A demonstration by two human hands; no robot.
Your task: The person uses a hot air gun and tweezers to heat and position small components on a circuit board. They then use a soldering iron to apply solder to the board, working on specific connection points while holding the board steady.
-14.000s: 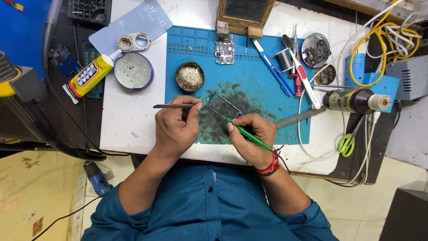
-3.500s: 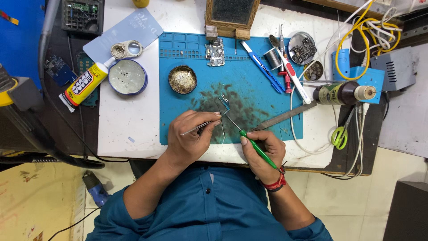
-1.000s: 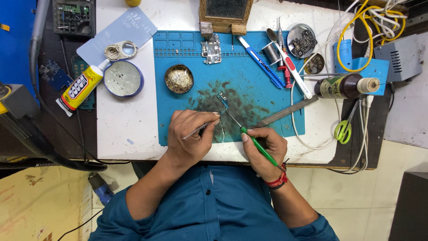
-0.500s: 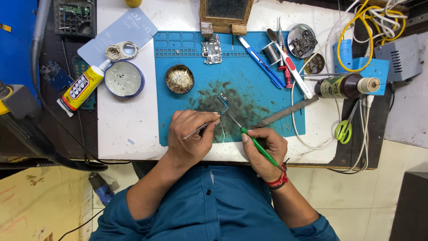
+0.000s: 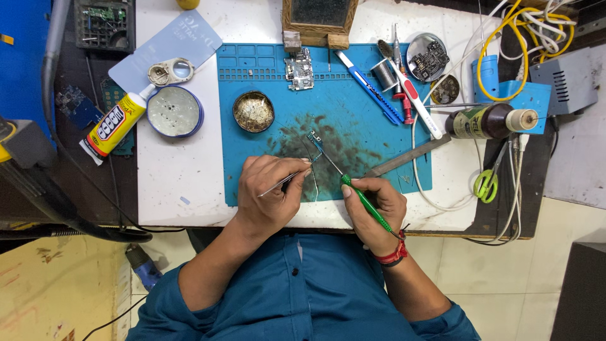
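On the white table [image 5: 170, 170] lies a blue work mat [image 5: 372, 145]. The left hand [image 5: 271, 192] grips metal tweezers [image 5: 284, 182]; the right hand [image 5: 375, 211] grips a green-handled screwdriver [image 5: 363, 199], both tips meeting at a small circuit part [image 5: 314, 140] mid-mat.

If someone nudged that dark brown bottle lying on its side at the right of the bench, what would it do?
The dark brown bottle is round and lies flat, so it would probably roll. It looks like glass, so likely heavy and breakable. The blue box beside it might stop it.
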